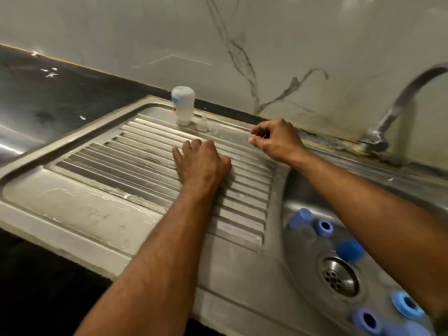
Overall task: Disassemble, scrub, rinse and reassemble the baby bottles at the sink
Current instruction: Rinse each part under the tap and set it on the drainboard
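Observation:
My left hand [201, 161] lies flat on the ribbed steel drainboard [116, 154], holding nothing. My right hand [274, 139] hovers at the drainboard's back edge with thumb and fingers curled toward each other; whether they pinch something small and clear I cannot tell. A white bottle body [183, 105] stands at the back of the drainboard with a clear nipple [203, 123] just right of it. In the sink basin [298, 190] lie several blue bottle parts: a cap [300, 218], a collar ring [324, 227], another cap [350, 251], and two rings [407, 305] [367, 320].
The drain strainer [338, 277] sits in the middle of the basin. A curved metal faucet [397, 107] rises at the back right against the marble-patterned wall. Dark countertop [60, 93] extends to the left of the drainboard, which is wet near its front.

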